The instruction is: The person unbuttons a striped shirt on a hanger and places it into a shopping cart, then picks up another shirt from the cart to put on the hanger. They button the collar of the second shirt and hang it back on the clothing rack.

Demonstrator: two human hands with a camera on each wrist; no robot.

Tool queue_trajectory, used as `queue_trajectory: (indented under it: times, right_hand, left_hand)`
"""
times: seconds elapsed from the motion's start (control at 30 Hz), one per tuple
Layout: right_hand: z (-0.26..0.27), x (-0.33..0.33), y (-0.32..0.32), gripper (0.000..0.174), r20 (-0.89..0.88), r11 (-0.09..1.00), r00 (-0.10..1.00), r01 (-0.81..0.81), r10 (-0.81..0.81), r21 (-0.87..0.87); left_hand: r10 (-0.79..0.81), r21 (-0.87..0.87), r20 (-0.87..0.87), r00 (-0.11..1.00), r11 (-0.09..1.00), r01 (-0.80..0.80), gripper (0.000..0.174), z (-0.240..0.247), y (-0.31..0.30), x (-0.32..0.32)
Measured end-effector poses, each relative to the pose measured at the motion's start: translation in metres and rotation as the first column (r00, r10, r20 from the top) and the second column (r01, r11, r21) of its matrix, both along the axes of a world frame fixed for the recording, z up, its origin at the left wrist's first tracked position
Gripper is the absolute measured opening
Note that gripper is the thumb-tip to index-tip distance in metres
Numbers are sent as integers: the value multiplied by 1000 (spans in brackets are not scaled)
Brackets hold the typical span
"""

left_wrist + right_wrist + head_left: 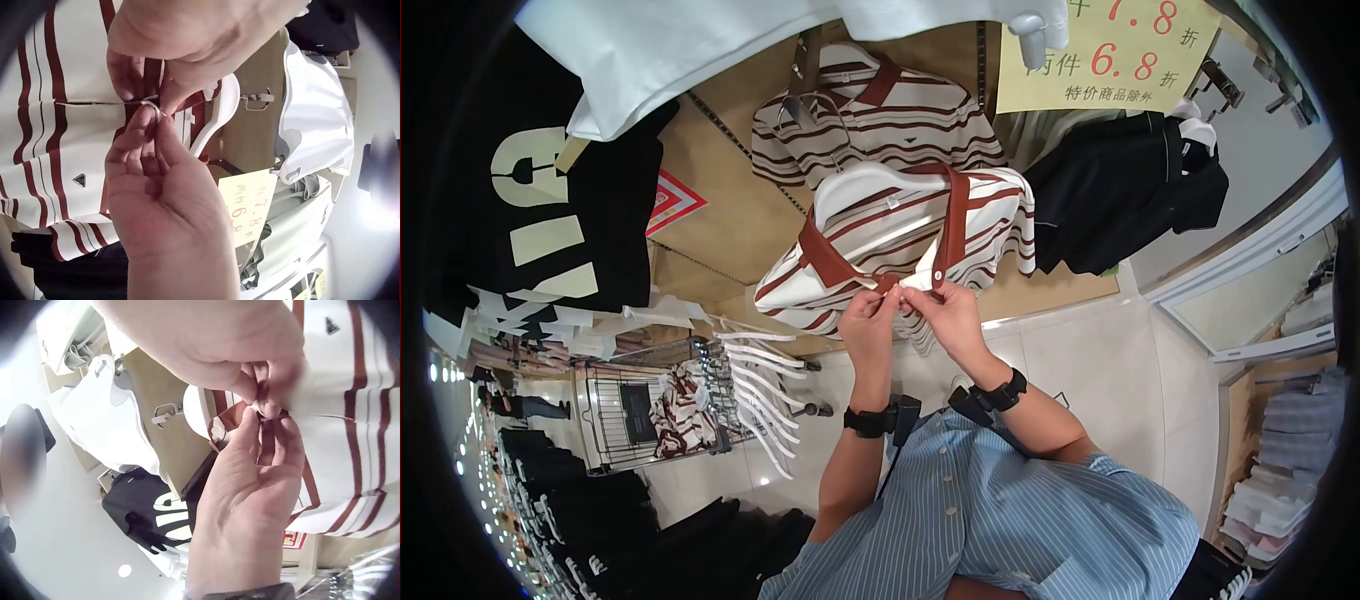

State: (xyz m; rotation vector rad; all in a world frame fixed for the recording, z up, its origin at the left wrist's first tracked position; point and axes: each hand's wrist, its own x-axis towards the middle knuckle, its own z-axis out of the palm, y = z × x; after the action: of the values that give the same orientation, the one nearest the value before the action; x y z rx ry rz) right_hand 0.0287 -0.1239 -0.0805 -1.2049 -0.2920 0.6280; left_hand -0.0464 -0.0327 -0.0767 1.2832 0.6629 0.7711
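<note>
A white shirt with dark red stripes and a red-brown collar [818, 250] hangs on a white hanger [880, 182]. At its front placket, just below the collar, the left hand [868, 325] and right hand [948, 318] meet, fingertips nearly touching. In the left wrist view the left hand [175, 200] pinches the placket edge between thumb and fingers, beside the striped cloth [81, 137]. The right wrist view shows the right hand [250, 494] pinching the same edge from the other side. The fingers partly hide the cloth between them.
Behind hangs another striped shirt [940, 112]; a black shirt [1135, 185] is at the right under a yellow sign [1105, 60]. A black garment [615, 210] hangs at the left. Empty white hangers [760, 385] and a wire cart [605, 425] holding striped cloth stand lower left.
</note>
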Motion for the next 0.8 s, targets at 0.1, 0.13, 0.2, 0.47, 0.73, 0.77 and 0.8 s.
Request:
queue_trajectory:
  times: [0.1, 0.13, 0.2, 0.47, 0.73, 0.77, 0.8]
  right_hand:
    - [2, -2, -1, 14, -18, 1000, 1000, -19, 19, -24]
    - [2, -1, -1, 14, -11, 999, 1000, -27, 27, -24]
    - [0, 0, -1, 14, 0, 999, 999, -38, 38, -25]
    - [2, -8, 5, 13, 85, 996, 993, 85, -86, 16]
    - [-4, -13, 6, 12, 209, 986, 970, 146, -126, -85]
    - [-8, -13, 8, 12, 225, 985, 964, 160, -141, -69]
    - [-9, -14, 9, 11, 237, 983, 959, 174, -156, -55]
  left_hand:
    - [-4, 62, -11, 1000, 998, 5, 7, 1, 1, -5]
    - [6, 104, -33, 999, 995, -3, 7, -1, 1, -7]
    - [21, 159, -62, 998, 987, -11, 8, -3, 1, -9]
    - [24, 344, -149, 989, 939, 29, 8, -4, 2, -8]
    - [115, 580, -266, 957, 812, 64, 10, 3, -2, -10]
    - [123, 600, -264, 957, 798, 63, 11, 3, -2, -8]
    - [130, 608, -275, 953, 791, 67, 11, 1, -2, -9]
